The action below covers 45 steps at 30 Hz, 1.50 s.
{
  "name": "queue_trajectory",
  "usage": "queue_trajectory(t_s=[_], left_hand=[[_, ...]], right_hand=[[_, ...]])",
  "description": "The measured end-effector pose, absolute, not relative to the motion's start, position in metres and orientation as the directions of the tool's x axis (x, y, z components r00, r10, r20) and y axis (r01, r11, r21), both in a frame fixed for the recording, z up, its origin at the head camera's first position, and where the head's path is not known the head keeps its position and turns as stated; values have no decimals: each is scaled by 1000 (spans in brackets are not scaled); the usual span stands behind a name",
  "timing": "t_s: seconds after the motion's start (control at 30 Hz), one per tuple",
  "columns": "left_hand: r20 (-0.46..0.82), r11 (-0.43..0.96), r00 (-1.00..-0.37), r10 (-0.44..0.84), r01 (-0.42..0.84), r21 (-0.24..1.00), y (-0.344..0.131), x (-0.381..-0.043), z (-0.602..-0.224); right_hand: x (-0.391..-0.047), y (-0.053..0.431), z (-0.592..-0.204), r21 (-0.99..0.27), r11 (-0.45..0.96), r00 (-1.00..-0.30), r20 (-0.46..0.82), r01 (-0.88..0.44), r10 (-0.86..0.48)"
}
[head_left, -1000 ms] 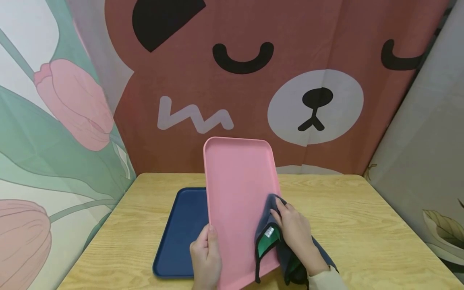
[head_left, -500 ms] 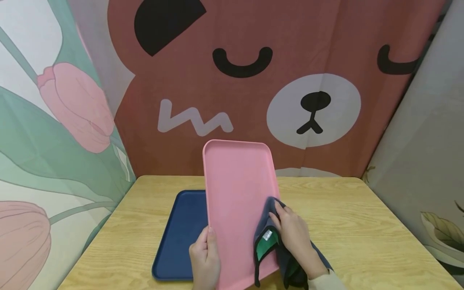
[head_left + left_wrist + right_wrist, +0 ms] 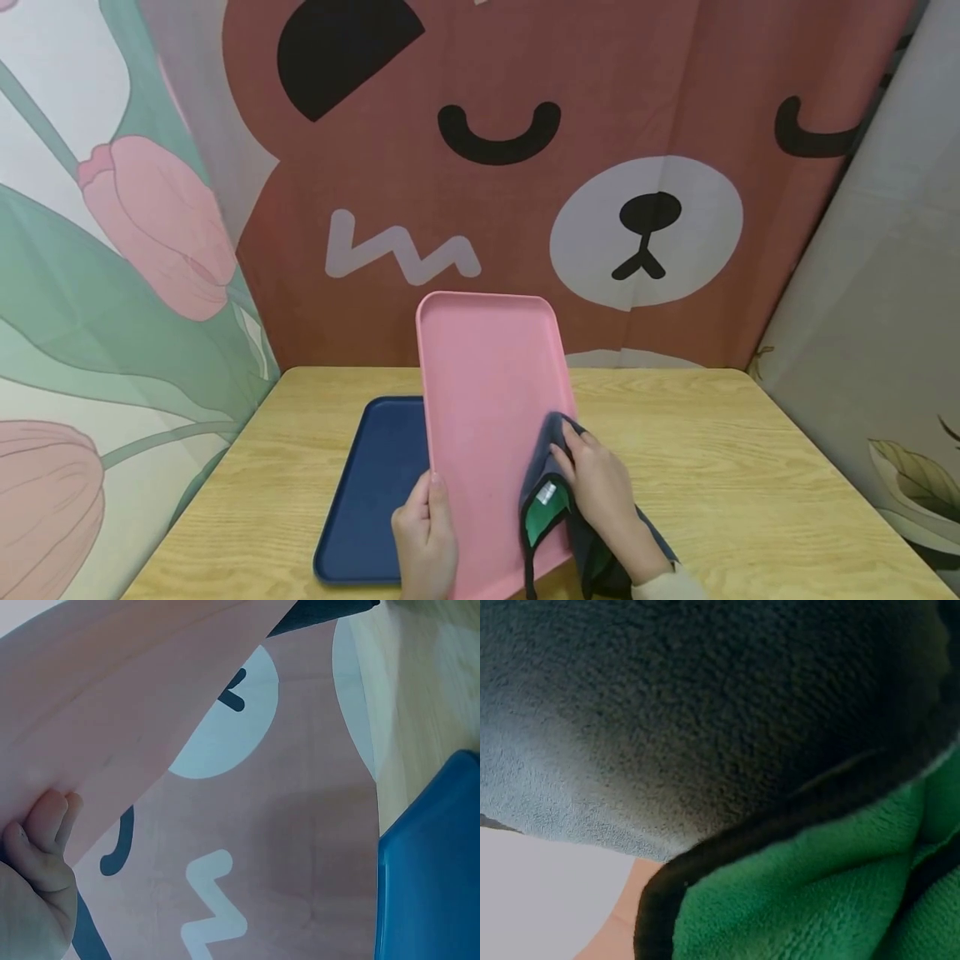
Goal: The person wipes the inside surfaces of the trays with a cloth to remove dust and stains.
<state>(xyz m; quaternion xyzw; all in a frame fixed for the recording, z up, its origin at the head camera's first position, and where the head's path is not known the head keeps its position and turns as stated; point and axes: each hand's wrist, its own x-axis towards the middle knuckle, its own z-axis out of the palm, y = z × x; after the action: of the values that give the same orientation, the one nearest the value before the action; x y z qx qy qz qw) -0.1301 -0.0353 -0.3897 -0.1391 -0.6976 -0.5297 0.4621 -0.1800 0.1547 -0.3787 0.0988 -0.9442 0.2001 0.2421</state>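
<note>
A pink tray (image 3: 491, 375) stands tilted up over the table, its inner face toward me. My left hand (image 3: 426, 533) grips its left edge, thumb on the front; in the left wrist view the curled fingers (image 3: 49, 825) press on the tray's back (image 3: 112, 712). My right hand (image 3: 600, 487) holds a grey and green cloth (image 3: 546, 467) against the tray's right edge. Part of the cloth hangs below that hand. Close up, the cloth (image 3: 705, 735) fills most of the right wrist view and hides the right fingers.
Behind the pink tray, a dark blue tray (image 3: 367, 500) lies on the wooden table (image 3: 750, 483), partly covered from view. A brown bear-print curtain (image 3: 375, 325) hangs past the table's far edge, with a floral curtain (image 3: 150, 350) on the left and a pale one (image 3: 862, 333) on the right.
The right hand and cloth have shifted slightly down and left along the tray's right edge. The whole scene sits a little lower in the head view. Both holds stay the same.
</note>
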Motion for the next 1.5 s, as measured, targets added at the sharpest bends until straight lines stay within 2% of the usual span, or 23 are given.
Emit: queue_trajectory(t_s=[0.7, 1.2, 1.5], left_hand=[[769, 386, -556, -315, 666, 639, -36, -132, -391], [716, 353, -602, -352, 623, 698, -35, -130, -388], [729, 373, -583, -359, 626, 685, -36, -131, -390]], right_hand=[[-170, 139, -380, -278, 902, -836, 530, -330, -142], [-157, 124, -375, -258, 893, -825, 532, -370, -188], [-153, 115, -375, -245, 873, -800, 554, -422, -230]])
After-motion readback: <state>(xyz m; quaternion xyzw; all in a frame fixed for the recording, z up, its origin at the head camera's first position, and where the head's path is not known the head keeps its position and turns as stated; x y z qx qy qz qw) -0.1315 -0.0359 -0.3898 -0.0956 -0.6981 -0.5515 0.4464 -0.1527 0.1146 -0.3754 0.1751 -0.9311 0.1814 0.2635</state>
